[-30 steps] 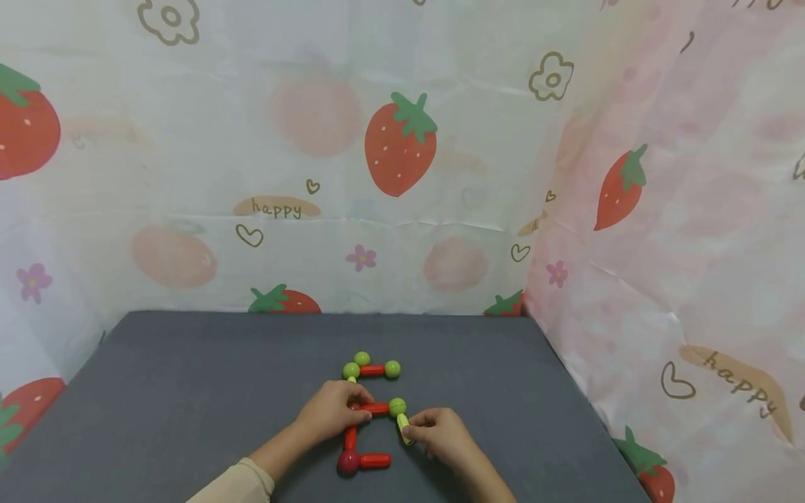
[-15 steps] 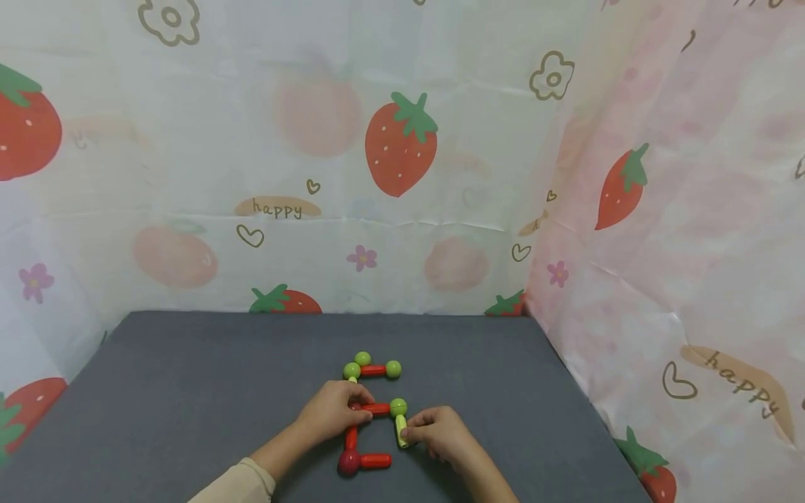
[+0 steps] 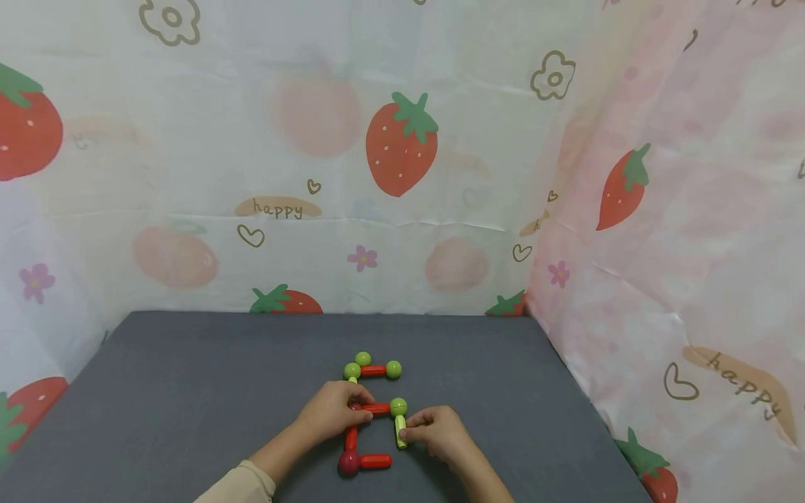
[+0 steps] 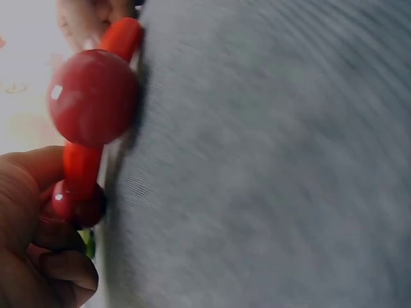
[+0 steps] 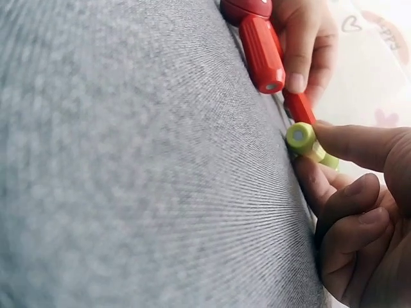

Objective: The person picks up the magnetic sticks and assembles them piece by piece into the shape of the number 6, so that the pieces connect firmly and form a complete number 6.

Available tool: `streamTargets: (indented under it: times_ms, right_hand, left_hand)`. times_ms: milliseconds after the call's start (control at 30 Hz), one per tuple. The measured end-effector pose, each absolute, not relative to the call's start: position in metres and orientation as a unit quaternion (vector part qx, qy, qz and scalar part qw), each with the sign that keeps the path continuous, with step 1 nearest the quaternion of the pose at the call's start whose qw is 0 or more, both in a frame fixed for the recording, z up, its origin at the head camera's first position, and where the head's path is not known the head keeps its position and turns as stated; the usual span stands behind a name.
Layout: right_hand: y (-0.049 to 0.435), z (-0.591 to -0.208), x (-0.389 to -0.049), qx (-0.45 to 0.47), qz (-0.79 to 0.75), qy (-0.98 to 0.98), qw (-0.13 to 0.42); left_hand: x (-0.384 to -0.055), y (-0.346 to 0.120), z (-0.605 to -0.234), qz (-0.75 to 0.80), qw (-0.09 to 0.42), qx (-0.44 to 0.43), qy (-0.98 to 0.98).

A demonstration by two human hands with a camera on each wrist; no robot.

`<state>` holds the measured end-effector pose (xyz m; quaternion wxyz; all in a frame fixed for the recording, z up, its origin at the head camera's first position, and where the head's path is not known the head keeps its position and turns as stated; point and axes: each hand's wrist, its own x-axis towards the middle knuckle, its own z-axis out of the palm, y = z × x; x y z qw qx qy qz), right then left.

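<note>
Magnetic rods and balls lie joined in a figure on the dark grey table. My left hand [image 3: 333,411] grips a red ball [image 4: 77,204] at the figure's middle left, mostly hidden by the fingers in the head view. From it a red rod [image 3: 379,409] runs right to a green ball [image 3: 398,406]. My right hand [image 3: 439,433] pinches a yellow-green rod [image 3: 400,433] between thumb and finger; its upper end meets that green ball. Another red rod [image 3: 351,439] leads down to a dark red ball [image 3: 349,462], with a further red rod [image 3: 376,461] pointing right.
At the figure's far end, green balls [image 3: 352,371] and a red rod [image 3: 374,370] form the top, ending in another green ball [image 3: 393,369]. A strawberry-print cloth [image 3: 402,237] hangs behind the table [image 3: 207,370] and along its sides.
The yellow-green rod's near end has swung slightly left with my right hand, from slanting to nearly straight toward the viewer. My left hand has stayed in place.
</note>
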<state>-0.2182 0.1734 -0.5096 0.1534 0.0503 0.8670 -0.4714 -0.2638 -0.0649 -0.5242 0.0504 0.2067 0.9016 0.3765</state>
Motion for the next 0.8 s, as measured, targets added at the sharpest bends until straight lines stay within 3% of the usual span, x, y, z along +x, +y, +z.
streamTargets:
  times_ms: [200,400,800]
  right_hand:
    - [0.172,-0.512,-0.218,0.048,-0.475,0.866,0.152]
    - [0.171,-0.513,-0.218,0.047,-0.468,0.870,0.147]
    - [0.170,-0.512,-0.219,0.057,-0.455,0.876,0.151]
  left_hand:
    - [-0.260,-0.068,-0.518,0.398,0.067,0.203,0.892]
    - [-0.250,-0.071,-0.514,0.388,0.043,0.170,0.905]
    - [-0.207,-0.072,-0.507,0.429,0.056,0.163,0.887]
